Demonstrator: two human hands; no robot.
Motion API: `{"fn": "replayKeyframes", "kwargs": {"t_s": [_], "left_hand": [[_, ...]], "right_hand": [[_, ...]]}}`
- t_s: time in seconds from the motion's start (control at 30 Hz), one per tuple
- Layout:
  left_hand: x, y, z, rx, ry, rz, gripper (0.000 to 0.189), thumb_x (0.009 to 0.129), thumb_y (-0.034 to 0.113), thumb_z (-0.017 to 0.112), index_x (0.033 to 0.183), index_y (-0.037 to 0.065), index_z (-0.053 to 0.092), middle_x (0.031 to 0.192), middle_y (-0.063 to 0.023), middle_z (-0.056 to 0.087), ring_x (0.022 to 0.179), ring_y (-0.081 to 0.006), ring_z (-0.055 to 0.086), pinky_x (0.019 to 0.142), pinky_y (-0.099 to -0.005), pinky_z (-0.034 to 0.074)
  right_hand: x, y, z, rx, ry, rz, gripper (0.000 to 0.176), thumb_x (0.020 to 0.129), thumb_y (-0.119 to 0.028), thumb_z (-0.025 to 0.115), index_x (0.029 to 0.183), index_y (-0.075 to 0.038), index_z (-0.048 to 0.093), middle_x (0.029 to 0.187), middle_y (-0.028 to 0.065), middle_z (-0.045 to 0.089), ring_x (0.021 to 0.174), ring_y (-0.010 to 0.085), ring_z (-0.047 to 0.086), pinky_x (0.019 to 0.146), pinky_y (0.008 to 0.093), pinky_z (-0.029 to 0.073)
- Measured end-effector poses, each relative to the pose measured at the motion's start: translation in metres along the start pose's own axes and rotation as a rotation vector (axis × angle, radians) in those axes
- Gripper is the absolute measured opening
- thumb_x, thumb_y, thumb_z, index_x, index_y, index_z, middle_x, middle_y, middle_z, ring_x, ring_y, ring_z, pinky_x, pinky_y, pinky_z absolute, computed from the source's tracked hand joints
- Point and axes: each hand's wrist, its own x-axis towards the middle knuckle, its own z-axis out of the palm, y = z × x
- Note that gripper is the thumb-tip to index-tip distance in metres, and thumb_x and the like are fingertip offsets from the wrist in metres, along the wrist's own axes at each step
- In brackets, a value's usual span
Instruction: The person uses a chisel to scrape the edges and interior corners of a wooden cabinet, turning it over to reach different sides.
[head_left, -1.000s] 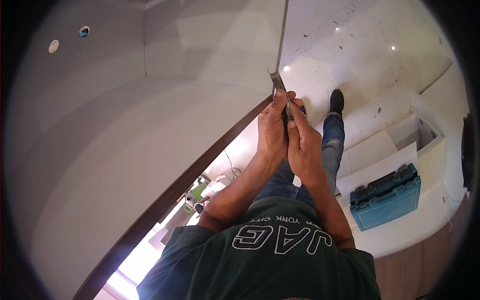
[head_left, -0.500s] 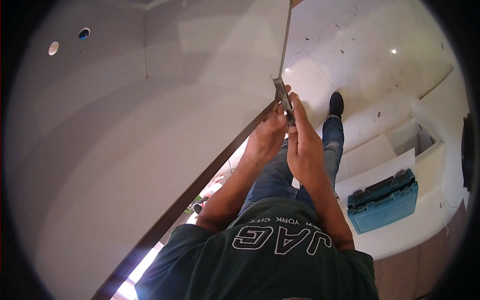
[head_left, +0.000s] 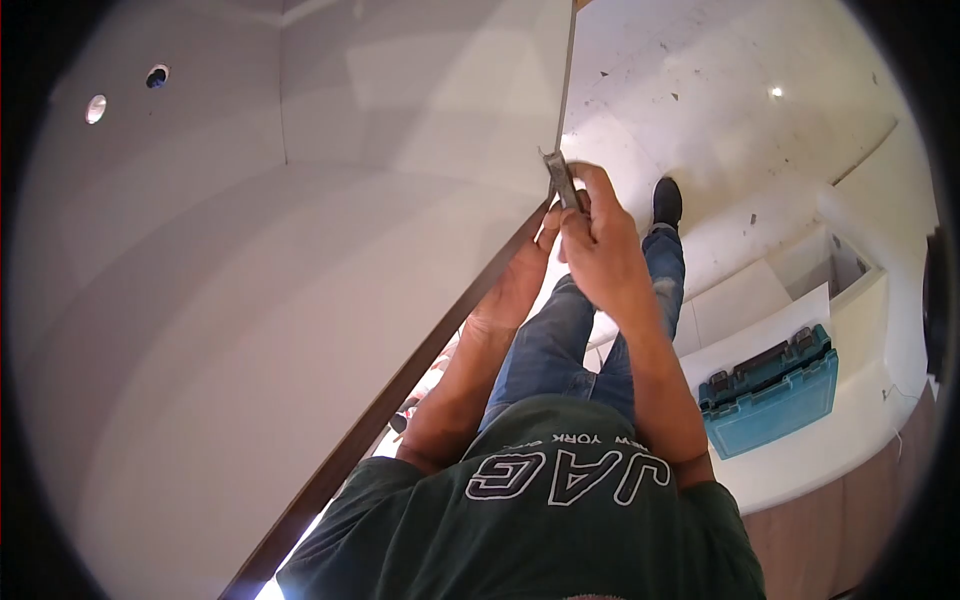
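Right hand (head_left: 608, 255): moved higher along the metal strip (head_left: 562, 183) since the earlier frame, where its fingers were laid more along the side; the index finger is now arched over toward the upper part, with the thumb set lower down.
Left hand (head_left: 520, 278): brought lower and to the left, beside the dark edge (head_left: 400, 390); in the earlier frames it was held closer in on the metal strip.
Grip: the metal strip is pinched between right thumb and fingers; the left fingertips are bunched just below it and partly hidden, so whether anything is pinched there cannot be told.
Metal strip: held at a slant at upper centre of the frame, its top end beside the corner where the dark edge meets the upright edge of the grey cabinet (head_left: 250, 300); whether the corner is touched cannot be made out.
Meaning of the shift: control of the metal strip appears to be left mainly to the right hand, with the left hand placed as a possible support.
Grey cabinet: spread across the left of the frame, with two round holes seen at upper left, one dark (head_left: 158, 76) and one pale (head_left: 96, 109).
Blue case (head_left: 775, 405): set on a white ledge (head_left: 850, 385) at lower right, well apart from both hands.
Floor (head_left: 720, 120): seen at upper right, scattered with small dark scraps; a dark shoe (head_left: 667, 203) is planted on it.
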Motion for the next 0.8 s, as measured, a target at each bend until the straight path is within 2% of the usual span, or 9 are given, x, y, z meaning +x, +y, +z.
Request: {"fn": "replayKeyframes", "kwargs": {"t_s": [0.13, 0.23, 0.3, 0.43, 0.5, 0.53, 0.6, 0.73, 0.8], "left_hand": [[0.002, -0.005, -0.006, -0.031, 0.037, 0.009, 0.057, 0.095, 0.039, 0.070, 0.144, 0.012, 0.059, 0.149, -0.0087, 0.060, 0.141, -0.0324, 0.050, 0.123, -0.0508, 0.033], [0.011, -0.006, -0.010, -0.075, 0.003, 0.025, 0.054, 0.097, 0.036, 0.069, 0.142, 0.009, 0.058, 0.147, -0.0110, 0.061, 0.138, -0.0330, 0.054, 0.122, -0.0525, 0.035], [0.016, -0.009, -0.005, -0.006, 0.004, 0.056, 0.040, 0.103, 0.035, 0.064, 0.130, 0.005, 0.062, 0.129, -0.0121, 0.066, 0.116, -0.0306, 0.064, 0.096, -0.0430, 0.056], [0.012, -0.011, 0.001, -0.088, 0.129, 0.079, 0.036, 0.103, 0.030, 0.064, 0.126, 0.003, 0.062, 0.124, -0.0141, 0.068, 0.110, -0.0323, 0.067, 0.088, -0.0425, 0.059], [0.012, -0.013, 0.003, -0.135, 0.203, 0.097, 0.035, 0.103, 0.026, 0.065, 0.128, 0.002, 0.061, 0.127, -0.0139, 0.067, 0.115, -0.0325, 0.066, 0.096, -0.0444, 0.059], [0.011, -0.014, 0.001, -0.136, 0.203, 0.095, 0.035, 0.103, 0.026, 0.065, 0.128, 0.002, 0.061, 0.127, -0.0139, 0.067, 0.115, -0.0325, 0.066, 0.096, -0.0444, 0.059], [0.009, -0.015, -0.007, -0.230, 0.180, 0.116, 0.037, 0.102, 0.025, 0.066, 0.130, 0.001, 0.061, 0.132, -0.0149, 0.066, 0.121, -0.0328, 0.065, 0.103, -0.0458, 0.057], [0.010, -0.014, -0.015, -0.226, 0.129, 0.077, 0.038, 0.102, 0.024, 0.067, 0.132, 0.001, 0.060, 0.136, -0.0152, 0.065, 0.126, -0.0324, 0.063, 0.109, -0.0460, 0.055], [0.009, -0.014, -0.016, -0.262, 0.191, 0.066, 0.038, 0.102, 0.024, 0.067, 0.132, 0.002, 0.060, 0.136, -0.0142, 0.065, 0.126, -0.0324, 0.063, 0.109, -0.0462, 0.054]], "right_hand": [[0.003, 0.017, 0.003, 0.052, 0.019, -0.034, 0.044, 0.101, -0.009, 0.050, 0.145, -0.004, 0.052, 0.084, 0.0200, 0.070, 0.076, 0.0343, 0.072, 0.075, 0.0421, 0.055], [0.004, 0.019, 0.009, -0.025, 0.111, -0.112, 0.042, 0.101, -0.009, 0.048, 0.142, -0.003, 0.056, 0.083, 0.0197, 0.070, 0.076, 0.0318, 0.071, 0.075, 0.0395, 0.055], [0.002, 0.013, 0.015, 0.123, 0.148, -0.041, 0.041, 0.107, -0.006, 0.051, 0.147, -0.001, 0.057, 0.076, -0.0012, 0.054, 0.064, 0.0047, 0.045, 0.056, 0.0228, 0.040], [0.000, 0.008, 0.020, 0.123, 0.180, -0.043, 0.040, 0.106, -0.006, 0.052, 0.145, -0.002, 0.059, 0.079, -0.0006, 0.058, 0.067, 0.0049, 0.047, 0.060, 0.0227, 0.042], [0.000, 0.006, 0.019, 0.043, 0.213, -0.080, 0.039, 0.106, -0.005, 0.053, 0.143, -0.001, 0.061, 0.083, 0.0004, 0.062, 0.070, 0.0059, 0.050, 0.064, 0.0234, 0.045], [0.000, 0.006, 0.018, 0.042, 0.214, -0.079, 0.039, 0.106, -0.005, 0.053, 0.143, -0.001, 0.061, 0.083, 0.0004, 0.062, 0.070, 0.0059, 0.050, 0.064, 0.0234, 0.045], [0.000, 0.010, 0.019, 0.053, 0.199, -0.045, 0.038, 0.106, -0.005, 0.053, 0.142, -0.001, 0.062, 0.091, 0.0052, 0.069, 0.076, 0.0084, 0.058, 0.071, 0.0252, 0.051], [0.003, 0.020, 0.028, 0.067, 0.257, -0.127, 0.037, 0.106, -0.005, 0.054, 0.142, -0.001, 0.062, 0.100, 0.0106, 0.074, 0.085, 0.0107, 0.066, 0.080, 0.0267, 0.055], [0.005, 0.021, 0.031, 0.172, 0.262, -0.133, 0.037, 0.106, -0.004, 0.054, 0.142, 0.000, 0.062, 0.108, 0.0138, 0.076, 0.094, 0.0127, 0.070, 0.086, 0.0284, 0.056]]}}
